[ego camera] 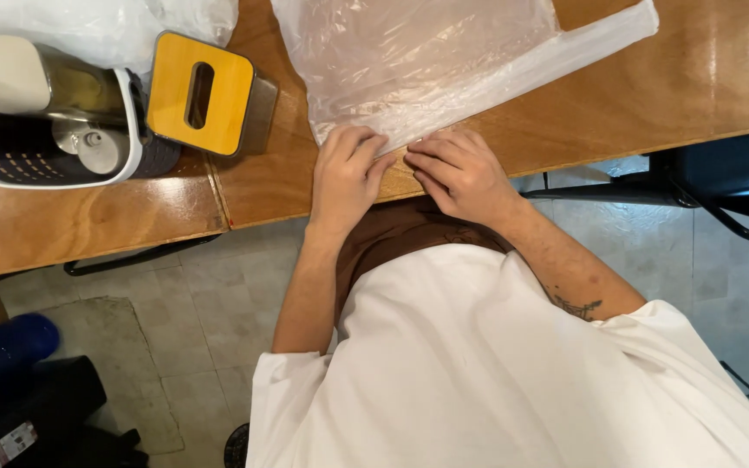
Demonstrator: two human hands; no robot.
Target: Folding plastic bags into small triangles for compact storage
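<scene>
Here, left hand (346, 178) and right hand (459, 171), fingers flat and gripping nothing, press the clear plastic bag (426, 65) at the table's (635, 104) near edge; slippery film could slide off.

Pretty bright and even in here, overhead light throwing shiny glare patches on the varnished wooden table (652, 95) and the clear plastic bag (426, 61), shadows soft, edges bending a bit wide-angle, everything reasonably sharp.
</scene>
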